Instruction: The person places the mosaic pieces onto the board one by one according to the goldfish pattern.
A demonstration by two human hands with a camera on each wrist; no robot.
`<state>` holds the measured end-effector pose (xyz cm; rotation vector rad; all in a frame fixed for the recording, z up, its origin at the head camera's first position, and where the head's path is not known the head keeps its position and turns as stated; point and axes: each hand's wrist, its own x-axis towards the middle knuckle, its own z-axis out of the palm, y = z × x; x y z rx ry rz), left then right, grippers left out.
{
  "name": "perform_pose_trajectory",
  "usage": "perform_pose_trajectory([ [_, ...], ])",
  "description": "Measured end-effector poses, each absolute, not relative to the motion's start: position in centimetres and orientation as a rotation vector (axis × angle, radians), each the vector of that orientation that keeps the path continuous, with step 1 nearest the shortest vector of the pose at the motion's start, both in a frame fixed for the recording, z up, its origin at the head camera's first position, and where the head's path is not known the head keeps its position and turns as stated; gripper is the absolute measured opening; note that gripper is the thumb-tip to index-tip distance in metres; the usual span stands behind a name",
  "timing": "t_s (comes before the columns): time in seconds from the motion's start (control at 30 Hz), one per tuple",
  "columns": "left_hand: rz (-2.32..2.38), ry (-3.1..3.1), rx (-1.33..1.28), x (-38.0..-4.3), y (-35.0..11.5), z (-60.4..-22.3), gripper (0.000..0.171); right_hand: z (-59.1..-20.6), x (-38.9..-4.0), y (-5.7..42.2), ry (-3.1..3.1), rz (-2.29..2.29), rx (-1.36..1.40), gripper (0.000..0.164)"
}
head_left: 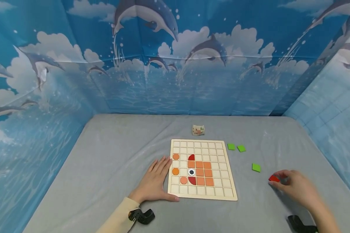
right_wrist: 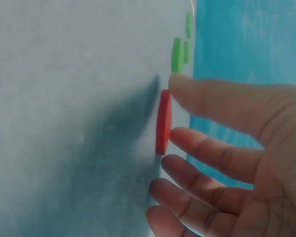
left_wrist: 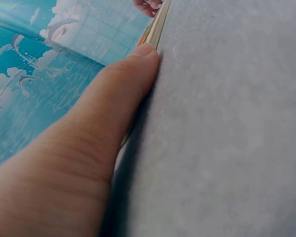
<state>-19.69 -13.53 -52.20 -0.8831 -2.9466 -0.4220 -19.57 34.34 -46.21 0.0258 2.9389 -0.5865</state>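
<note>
My left hand (head_left: 154, 183) lies flat with its fingers spread at the left side of a square wooden grid board (head_left: 230, 191). Its fingertips touch the left edge and the thumb (left_wrist: 133, 66) presses against the near edge. Off to the right, my right hand (head_left: 297, 187) has thumb and index finger at a small red tile (head_left: 274, 178), pinching it at table level. The tile's flat face (right_wrist: 167, 118) shows between those two fingertips in the right wrist view, while the other fingers hang loosely curled.
On the board sit orange squares (head_left: 203, 172), orange discs (head_left: 175, 171), dark red rounded pieces (head_left: 192, 180) and an eye disc (head_left: 191, 172). Green square tiles (head_left: 256, 167) lie between board and right hand. A small patterned card (head_left: 198, 130) lies behind the board.
</note>
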Motion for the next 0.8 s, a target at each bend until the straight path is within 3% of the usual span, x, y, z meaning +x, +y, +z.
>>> perform_pose_trajectory([
  [0.3, -0.372, -2.938, -0.878, -20.2, -14.0, -51.7, 0.129, -46.6, -20.3, 33.1, 2.931, -0.592, 0.105, 0.031],
  [0.8, -0.421, -2.922, -0.883, -19.3, -13.5, -52.4, 0.128, -46.8, -19.6, 33.8, 2.891, -0.664, 0.065, 0.023],
])
